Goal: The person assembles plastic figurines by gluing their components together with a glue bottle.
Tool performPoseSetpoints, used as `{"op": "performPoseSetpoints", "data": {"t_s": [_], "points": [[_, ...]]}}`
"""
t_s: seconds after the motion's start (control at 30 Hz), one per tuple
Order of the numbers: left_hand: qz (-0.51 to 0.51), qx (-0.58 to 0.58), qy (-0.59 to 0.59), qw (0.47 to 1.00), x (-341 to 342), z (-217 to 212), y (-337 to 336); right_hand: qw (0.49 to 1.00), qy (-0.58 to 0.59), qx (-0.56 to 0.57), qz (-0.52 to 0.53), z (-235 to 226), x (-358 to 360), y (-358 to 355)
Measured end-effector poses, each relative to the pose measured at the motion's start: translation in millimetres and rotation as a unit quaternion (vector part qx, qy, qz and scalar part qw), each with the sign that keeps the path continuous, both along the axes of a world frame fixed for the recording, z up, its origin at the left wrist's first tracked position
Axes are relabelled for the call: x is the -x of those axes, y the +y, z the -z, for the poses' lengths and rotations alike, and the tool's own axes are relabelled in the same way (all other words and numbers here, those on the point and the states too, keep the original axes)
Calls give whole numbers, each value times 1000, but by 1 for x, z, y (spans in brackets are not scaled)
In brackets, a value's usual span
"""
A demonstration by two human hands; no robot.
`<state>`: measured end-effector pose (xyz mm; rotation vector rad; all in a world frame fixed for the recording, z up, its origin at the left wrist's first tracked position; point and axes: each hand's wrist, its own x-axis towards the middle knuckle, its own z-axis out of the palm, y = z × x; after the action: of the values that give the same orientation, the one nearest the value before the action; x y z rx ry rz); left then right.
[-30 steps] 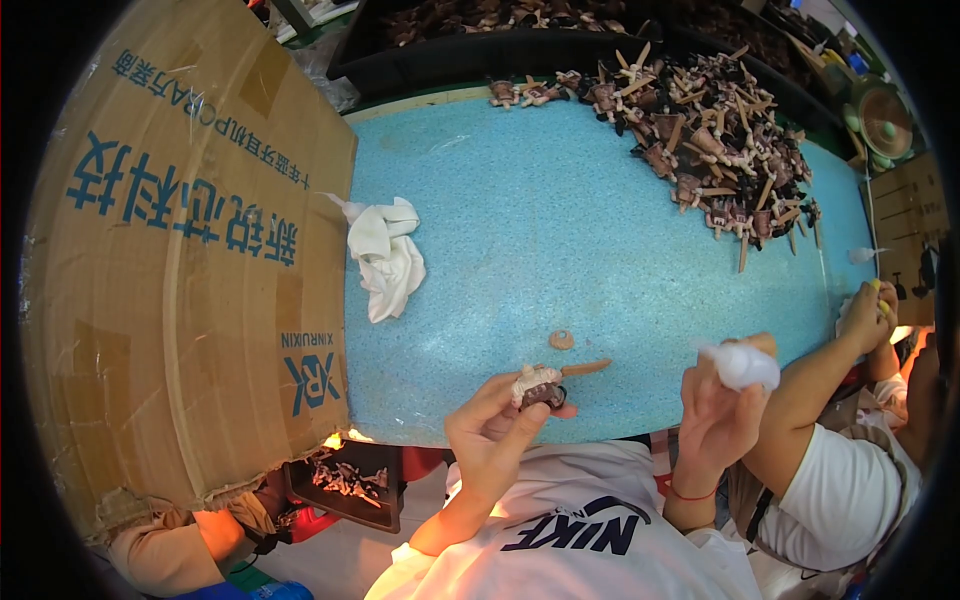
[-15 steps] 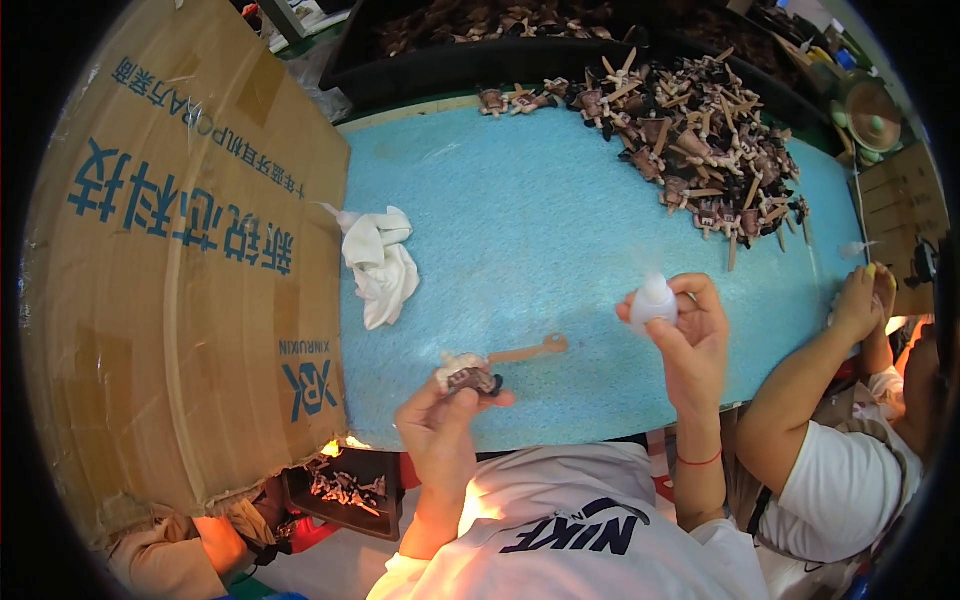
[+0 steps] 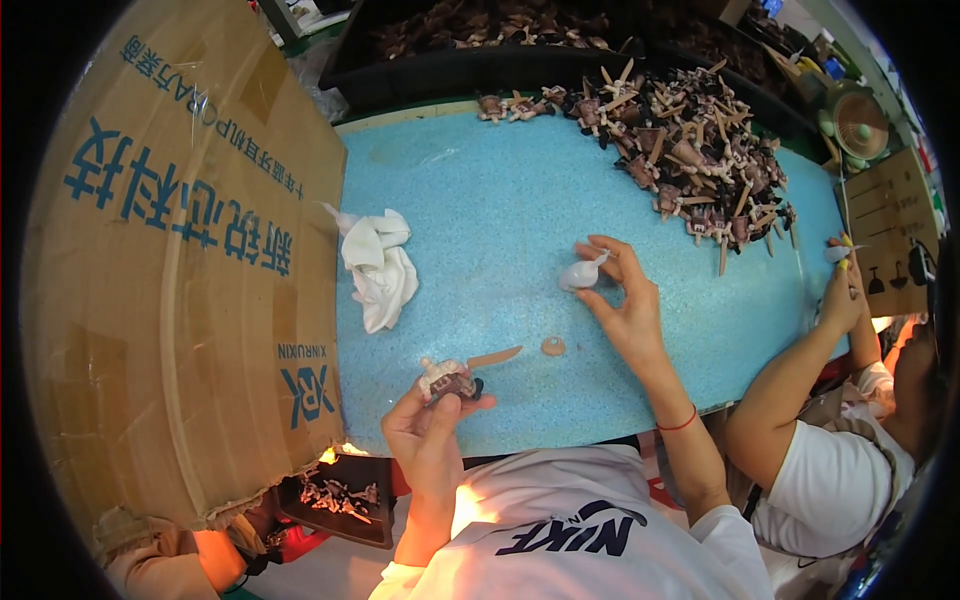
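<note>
at nine o'clock a big cardboard carton point(image 3: 200, 320) is standing beside the blue table mat point(image 3: 480, 200), showing large blue characters, smaller lettering and an angular blue mark, all printed upside down in this view. at three o'clock, far out, a smaller carton point(image 3: 890, 225) is bearing dark pictograms. toward half past five the person's white shirt point(image 3: 470, 560) is displaying dark block letters.

at seven o'clock the left hand point(image 3: 428, 432) is gripping a small brown-and-cream figurine point(image 3: 450, 382), its thumb pressing from the near side and its fingers supporting from behind, just above the mat's near edge. a tan blade-shaped piece point(image 3: 497, 356) is reaching out from the figurine toward two o'clock. at four o'clock a small tan round piece point(image 3: 553, 346) is lying on the mat, apart from the blade's tip.

at three o'clock the right hand point(image 3: 632, 305) is holding a whitish squeeze bottle point(image 3: 578, 276) between thumb and curled fingers, the grip closing only as far as the bottle's width; its thin nozzle is pointing toward two o'clock.

at ten o'clock a crumpled white cloth point(image 3: 382, 275) is resting near the carton; at two o'clock a heap of similar figurines point(image 3: 690, 150) is covering the mat's far corner.
</note>
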<state>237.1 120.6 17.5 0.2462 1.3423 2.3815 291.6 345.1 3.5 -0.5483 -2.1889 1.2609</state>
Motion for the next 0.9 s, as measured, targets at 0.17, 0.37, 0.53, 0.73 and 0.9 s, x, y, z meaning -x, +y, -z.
{"op": "performPoseSetpoints", "data": {"t_s": [0.17,0.37,0.53,0.73,0.9], "points": [[-10,7,-1,1000,1,0,0,977,-44,-177,112,-7,-29,-8],[32,11,-27,999,-2,-7,7,952,-52,-276,-120,-22,-24,-42],[27,43,4,999,-6,-8,10,955,-31,-270,-116,-6,-26,-39],[-12,68,114,991,-13,3,20,969,13,232,-82,-63,-44,-47],[-37,101,208,972,-19,7,26,912,99,366,-158,-74,-47,-62]]}}
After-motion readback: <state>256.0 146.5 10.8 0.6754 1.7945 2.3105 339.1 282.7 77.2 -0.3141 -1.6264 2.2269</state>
